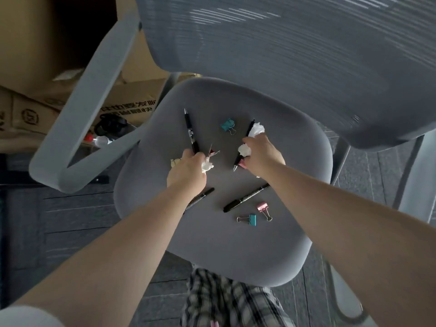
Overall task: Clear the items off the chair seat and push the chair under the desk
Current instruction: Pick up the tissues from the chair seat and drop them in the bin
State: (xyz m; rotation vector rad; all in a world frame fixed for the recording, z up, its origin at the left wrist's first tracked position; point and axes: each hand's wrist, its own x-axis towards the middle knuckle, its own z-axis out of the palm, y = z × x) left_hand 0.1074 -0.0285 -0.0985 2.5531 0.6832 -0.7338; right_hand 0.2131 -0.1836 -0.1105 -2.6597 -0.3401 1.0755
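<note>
The grey chair seat (212,244) lies below me. My left hand (188,172) is closed on a black pen (190,131), crumpled white tissue (207,165) and a red binder clip (213,152). My right hand (262,154) grips crumpled tissue (256,130), another black pen (237,164) and a pink clip (242,164). Loose on the seat are a teal binder clip (228,125), two black markers (245,198) (203,195), a pink clip (263,207) and a teal clip (250,219).
The mesh chair back (283,43) rises beyond the seat, with a grey armrest (94,100) at the left. Cardboard boxes (35,55) and small bottles (101,139) stand behind the armrest. Dark tiled floor (59,220) surrounds the chair.
</note>
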